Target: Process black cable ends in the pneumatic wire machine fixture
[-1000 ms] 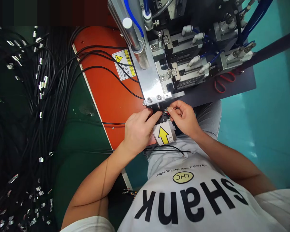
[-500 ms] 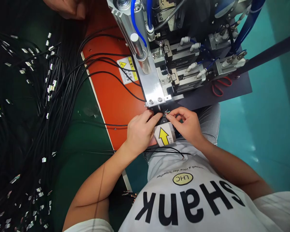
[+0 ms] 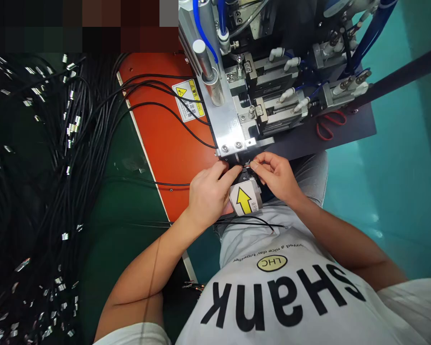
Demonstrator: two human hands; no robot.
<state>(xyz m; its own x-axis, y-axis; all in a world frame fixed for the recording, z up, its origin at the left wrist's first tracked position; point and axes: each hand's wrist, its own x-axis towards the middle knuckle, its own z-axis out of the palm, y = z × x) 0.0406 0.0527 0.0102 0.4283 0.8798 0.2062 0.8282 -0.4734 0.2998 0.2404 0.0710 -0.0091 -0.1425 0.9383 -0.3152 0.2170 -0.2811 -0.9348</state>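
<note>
My left hand (image 3: 209, 194) rests on the orange plate (image 3: 165, 139), fingers curled, its index finger pressing a thin cable end against the small black fixture (image 3: 244, 178) under the metal machine (image 3: 233, 110). My right hand (image 3: 276, 175) is pinched on the cable's fine coloured wire tips (image 3: 247, 165) at the same fixture. A white tag with a yellow arrow (image 3: 244, 200) sits just below both hands. A loose black cable (image 3: 251, 221) lies across my lap.
A big pile of black cables with metal clips (image 3: 32, 182) covers the green table at the left. Several cables run over the orange plate past a yellow warning label (image 3: 187, 99). Red-handled scissors (image 3: 328, 124) lie on the dark machine base at the right.
Both hands stay at the fixture; my right hand's fingers have shifted slightly on the wire tips. The view has moved a little.
</note>
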